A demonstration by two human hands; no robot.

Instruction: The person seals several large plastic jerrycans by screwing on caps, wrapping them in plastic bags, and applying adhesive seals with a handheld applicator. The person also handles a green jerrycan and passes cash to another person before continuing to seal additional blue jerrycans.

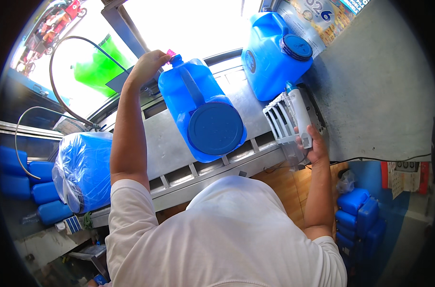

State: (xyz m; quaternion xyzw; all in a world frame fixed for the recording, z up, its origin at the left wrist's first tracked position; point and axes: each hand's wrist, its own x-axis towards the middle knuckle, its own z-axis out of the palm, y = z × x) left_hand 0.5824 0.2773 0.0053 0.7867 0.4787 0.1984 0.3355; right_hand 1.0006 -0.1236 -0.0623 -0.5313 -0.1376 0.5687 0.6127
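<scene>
A blue water jug (179, 91) with a moulded handle and a wide round dark-blue lid (216, 128) lies on the metal counter in front of me. My left hand (152, 64) pinches a crumpled pink plastic seal (170, 53) at the small spout cap on the jug's far end. In my right hand (316, 147) is a white handheld tool with a teal tip (299, 112), shaped like a slim heat gun. Its tip points away from me, beside a white slatted rack (278, 119). The fingers wrap round its lower end, partly hidden behind it.
Another blue jug (270, 62) stands at the back right. A plastic-wrapped blue container (85, 167) sits at the left, near a thin curved hose (52, 71). The metal counter (167, 148) has slots along its near edge. Blue containers (358, 215) are stacked at the lower right.
</scene>
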